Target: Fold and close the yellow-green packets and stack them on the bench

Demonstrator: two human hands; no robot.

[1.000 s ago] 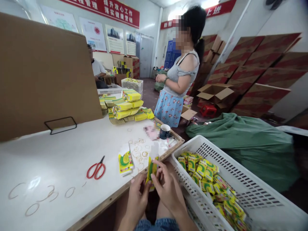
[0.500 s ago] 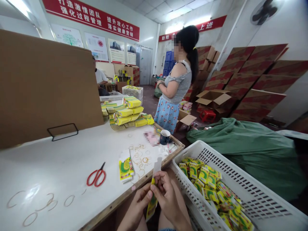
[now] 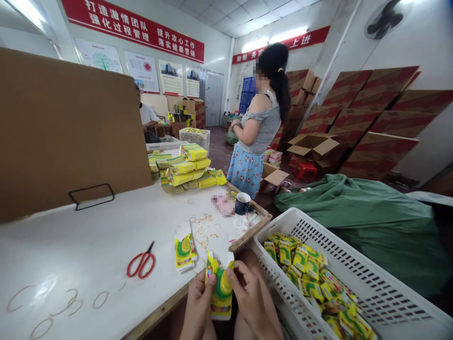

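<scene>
Left hand [image 3: 198,292] pinching a yellow carton [image 3: 222,293] at left, right hand [image 3: 248,284] pinching its right edge, carton hanging between.

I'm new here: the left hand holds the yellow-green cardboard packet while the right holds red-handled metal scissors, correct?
Not quite: the head view shows the right hand holding that packet too; the scissors lie on the white tabletop.

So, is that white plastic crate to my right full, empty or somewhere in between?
Partly full: small yellow-and-green packs lie heaped inside the white plastic crate, but its bare perforated wall rises above them.
</scene>
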